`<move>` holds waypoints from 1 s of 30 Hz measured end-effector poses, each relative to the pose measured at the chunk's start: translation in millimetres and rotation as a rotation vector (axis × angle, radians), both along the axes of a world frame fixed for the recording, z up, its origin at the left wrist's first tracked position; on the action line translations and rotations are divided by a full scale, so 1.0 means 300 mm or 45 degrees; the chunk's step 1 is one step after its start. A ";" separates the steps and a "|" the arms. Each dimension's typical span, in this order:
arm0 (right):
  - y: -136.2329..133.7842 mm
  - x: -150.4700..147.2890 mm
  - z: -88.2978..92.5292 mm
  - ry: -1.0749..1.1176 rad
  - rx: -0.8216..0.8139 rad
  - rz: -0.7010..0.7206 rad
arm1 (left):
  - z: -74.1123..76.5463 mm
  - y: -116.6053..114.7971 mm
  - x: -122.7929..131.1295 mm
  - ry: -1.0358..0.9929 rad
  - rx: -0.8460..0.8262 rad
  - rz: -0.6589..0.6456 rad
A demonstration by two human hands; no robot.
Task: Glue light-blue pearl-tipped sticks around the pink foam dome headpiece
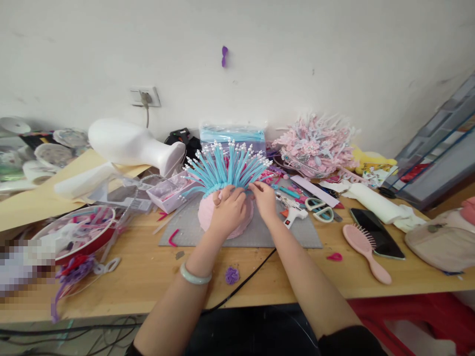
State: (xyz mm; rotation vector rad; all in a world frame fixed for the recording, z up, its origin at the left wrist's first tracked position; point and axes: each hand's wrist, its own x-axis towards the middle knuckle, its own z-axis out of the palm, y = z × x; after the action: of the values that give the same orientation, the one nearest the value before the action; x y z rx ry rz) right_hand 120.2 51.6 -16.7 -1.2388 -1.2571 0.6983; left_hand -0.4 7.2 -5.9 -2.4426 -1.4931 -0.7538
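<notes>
Your wooden surface [267, 284] carries a grey mat [308, 238]; mid-mat, blue bead-tipped stems [222, 168] fan up from a pink dome [205, 217]. Your L hand [228, 210] lies over the dome, grip part-curled at the stems' base; your R hand [265, 200] is at their R edge, grip nearly closed. Can't tell if either has hold of a stem. Glue gun [296, 213] is R of the dome; purple flower [232, 276] lies nearer you, off-mat.

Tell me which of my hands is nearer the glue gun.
Right. Your right hand is to the left of the glue gun, at the blue stems. Your left hand is farther left, on the pink dome.
</notes>
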 end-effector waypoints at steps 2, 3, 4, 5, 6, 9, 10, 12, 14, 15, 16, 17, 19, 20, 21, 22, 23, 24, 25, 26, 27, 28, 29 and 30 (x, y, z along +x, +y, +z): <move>0.002 -0.002 -0.002 -0.036 0.014 -0.020 | 0.000 -0.001 0.001 0.020 0.002 -0.006; 0.002 -0.003 -0.003 -0.055 0.019 -0.025 | 0.000 -0.002 0.002 0.031 0.006 -0.009; 0.003 -0.004 -0.003 -0.073 0.024 -0.029 | 0.000 -0.002 0.002 0.042 0.012 -0.009; 0.003 -0.006 -0.004 -0.090 0.031 -0.032 | -0.001 -0.002 0.002 0.050 0.019 -0.007; 0.003 -0.006 -0.005 -0.108 0.041 -0.036 | -0.002 -0.002 0.001 0.058 0.023 -0.006; 0.002 -0.007 -0.005 -0.172 0.074 -0.055 | -0.006 0.002 0.000 0.072 0.032 -0.014; 0.001 -0.006 -0.004 -0.201 0.084 -0.064 | -0.007 0.003 0.000 0.074 0.034 -0.021; 0.001 -0.006 -0.003 -0.255 0.092 -0.073 | -0.006 0.004 0.002 0.066 0.037 -0.026; 0.001 -0.006 -0.002 -0.293 0.089 -0.077 | -0.002 0.001 0.005 0.034 0.042 0.001; 0.002 -0.006 -0.001 -0.308 0.087 -0.078 | 0.001 -0.002 0.008 0.007 0.049 0.033; 0.003 -0.007 -0.002 -0.324 0.091 -0.081 | 0.004 -0.005 0.010 -0.024 0.060 0.072; 0.003 -0.007 -0.002 -0.340 0.098 -0.087 | 0.007 -0.008 0.012 -0.057 0.072 0.117; 0.004 -0.009 -0.003 -0.358 0.116 -0.108 | 0.012 -0.015 0.015 -0.125 0.099 0.204; 0.004 -0.010 -0.003 -0.359 0.118 -0.116 | 0.013 -0.018 0.016 -0.157 0.107 0.242; 0.003 -0.011 -0.002 -0.356 0.115 -0.122 | 0.013 -0.021 0.017 -0.179 0.111 0.269; 0.002 -0.012 -0.001 -0.352 0.108 -0.128 | 0.012 -0.022 0.017 -0.190 0.113 0.284; 0.001 -0.013 0.000 -0.348 0.098 -0.132 | 0.011 -0.024 0.017 -0.192 0.113 0.288; -0.001 -0.014 0.002 -0.343 0.090 -0.133 | 0.009 -0.024 0.017 -0.185 0.114 0.279; -0.003 -0.015 0.004 -0.340 0.085 -0.131 | 0.007 -0.024 0.016 -0.174 0.115 0.260; -0.005 -0.016 0.005 -0.339 0.082 -0.130 | 0.006 -0.024 0.016 -0.164 0.116 0.237; -0.007 -0.016 0.006 -0.340 0.077 -0.129 | 0.004 -0.023 0.015 -0.157 0.118 0.217; -0.009 -0.016 0.007 -0.344 0.073 -0.128 | 0.002 -0.022 0.014 -0.155 0.119 0.205; -0.010 -0.017 0.007 -0.349 0.069 -0.129 | 0.000 -0.020 0.014 -0.157 0.118 0.200; -0.010 -0.017 0.006 -0.354 0.064 -0.135 | -0.001 -0.018 0.013 -0.161 0.118 0.203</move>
State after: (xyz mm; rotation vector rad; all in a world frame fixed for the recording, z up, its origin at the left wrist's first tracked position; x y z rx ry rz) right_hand 115.1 48.5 -14.7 -1.3837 -1.4139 0.4251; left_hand 3.5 1.7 -6.3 -2.2154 -1.6353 -0.9371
